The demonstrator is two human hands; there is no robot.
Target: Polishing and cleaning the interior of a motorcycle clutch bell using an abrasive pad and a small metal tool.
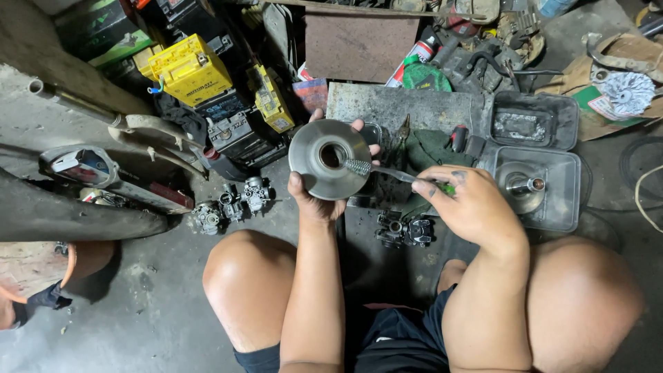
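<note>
Bare knees (248,276) frame the left hand (321,197) gripping a metal pulley disc (329,159), while the right hand (469,204), closed on a wire brush (376,170), touches the disc's hub.

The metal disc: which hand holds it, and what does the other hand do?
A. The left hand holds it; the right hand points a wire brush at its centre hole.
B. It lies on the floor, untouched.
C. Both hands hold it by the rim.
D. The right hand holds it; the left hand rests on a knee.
A: the left hand grips the disc by its rim, and the right hand holds a brush whose tip is at the centre hole.
</note>
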